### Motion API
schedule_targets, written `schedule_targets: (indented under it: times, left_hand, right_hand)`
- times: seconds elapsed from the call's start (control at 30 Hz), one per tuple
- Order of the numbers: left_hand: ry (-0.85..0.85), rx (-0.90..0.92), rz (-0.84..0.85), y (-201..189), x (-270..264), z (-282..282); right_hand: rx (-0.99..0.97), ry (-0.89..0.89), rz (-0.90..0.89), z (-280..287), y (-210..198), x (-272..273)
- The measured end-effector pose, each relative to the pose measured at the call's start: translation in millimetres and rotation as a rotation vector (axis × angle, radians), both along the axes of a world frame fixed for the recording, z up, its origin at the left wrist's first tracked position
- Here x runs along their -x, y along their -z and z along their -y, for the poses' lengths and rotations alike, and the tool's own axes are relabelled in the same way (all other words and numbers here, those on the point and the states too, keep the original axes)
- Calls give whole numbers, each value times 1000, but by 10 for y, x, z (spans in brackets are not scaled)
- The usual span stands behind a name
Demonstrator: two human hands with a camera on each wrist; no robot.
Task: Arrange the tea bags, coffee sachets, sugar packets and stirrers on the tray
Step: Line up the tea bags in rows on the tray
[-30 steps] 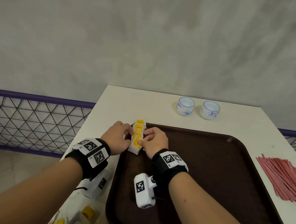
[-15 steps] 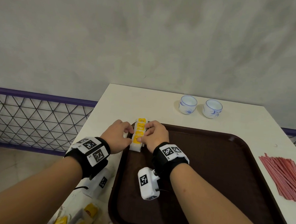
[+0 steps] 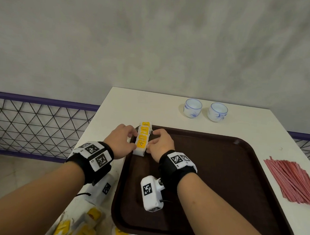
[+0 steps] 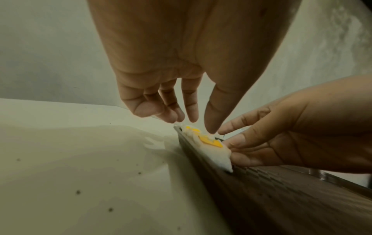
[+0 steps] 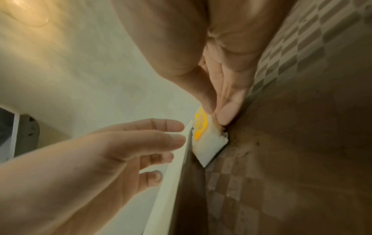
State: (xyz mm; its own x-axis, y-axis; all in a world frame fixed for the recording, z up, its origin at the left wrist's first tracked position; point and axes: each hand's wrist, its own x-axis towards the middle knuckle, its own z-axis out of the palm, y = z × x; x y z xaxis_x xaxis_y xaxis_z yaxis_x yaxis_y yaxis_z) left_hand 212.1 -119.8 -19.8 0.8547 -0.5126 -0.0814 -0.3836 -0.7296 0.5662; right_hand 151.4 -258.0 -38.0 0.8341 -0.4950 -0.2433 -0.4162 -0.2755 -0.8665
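Note:
A row of white tea bags with yellow labels (image 3: 142, 141) lies along the far left corner of the dark brown tray (image 3: 219, 174), its far end on the rim. My left hand (image 3: 132, 139) touches the row's left side with fingertips over the tray's edge. My right hand (image 3: 152, 140) rests inside the tray and presses straight fingers against the row's right side. In the left wrist view the left hand (image 4: 193, 122) points down at the tea bags (image 4: 209, 147). The right wrist view shows the right hand (image 5: 217, 111) flat against the tea bags (image 5: 209, 146).
Red stirrers (image 3: 294, 180) lie heaped on the white table (image 3: 133, 107) right of the tray. Two blue-and-white cups (image 3: 192, 108) (image 3: 217, 112) stand behind it. Several loose tea bags (image 3: 83, 226) lie at the near left. A mesh railing (image 3: 33, 125) runs left of the table.
Both hands stay on either side of the tea bag row and have nudged it; the bags now lie in a straighter line than a second ago.

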Motion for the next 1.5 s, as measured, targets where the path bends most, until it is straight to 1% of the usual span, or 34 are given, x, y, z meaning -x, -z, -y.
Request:
schedule_targets:
  times: [0.07,0.17,0.27,0.3,0.37,0.47,0.53,0.6,0.67,0.7,0.77,0.83,0.97,1.07,1.17,1.23,1.3,1.4,1.43,1.5]
  left_hand:
    - [-3,4,7,-42,23,-37]
    - [-4,24,2,-152,108,-151]
    - [47,31,7,-308,273,-359]
    - [87,21,1,-354,369,-467]
    - [218,-35,-19,-455,602,-696]
    - [403,-220,-65,-518,1026,-1043]
    - [443,-315,-44,-489,1282,-1243]
    - [426,-326,-22,-406,1488,-1387]
    - [401,-374,-21,-301,1660,-1480]
    - [384,-402,-20,-254,1720,-1510]
    - [348,-416,-14,-165,1779,-1531]
    - [318,-400,0,-109,1830,-1532]
    - [275,-327,2,-12,1867,-1503]
    - [253,-225,-13,0,1884,-1510]
    - [227,-130,-45,-40,1942,-1564]
    - [215,-90,-1,-92,1979,-1658]
    - [212,-112,96,-113,1992,-1768]
    - [255,-301,204,-122,2044,-1839]
    - [263,-333,227,-109,2075,-1829]
    - [283,-329,270,-44,2103,-1804]
  right_hand:
    - [2,23,26,41,-26,56]
    - [12,13,58,118,-100,175]
    - [-15,-7,120,166,-220,375]
    - [-31,-14,137,172,-256,469]
    - [-68,-30,187,190,-360,703]
    - [-38,-79,202,160,-508,1090]
    - [68,-186,151,44,-590,1344]
    - [201,-392,32,-158,-665,1575]
    - [325,-624,-131,-406,-710,1770]
    - [395,-706,-203,-529,-718,1843]
    - [519,-766,-282,-734,-693,1920]
    - [611,-752,-320,-915,-651,1959]
    - [686,-656,-382,-1167,-561,1934]
    - [760,-626,-409,-1256,-509,1873]
    - [787,-619,-440,-1289,-484,1831]
    - [808,-616,-457,-1294,-467,1817]
    - [800,-601,-469,-1277,-461,1824]
    - [737,-591,-470,-1219,-468,1839]
    - [707,-594,-467,-1189,-476,1843]
    - [612,-601,-452,-1117,-481,1851]
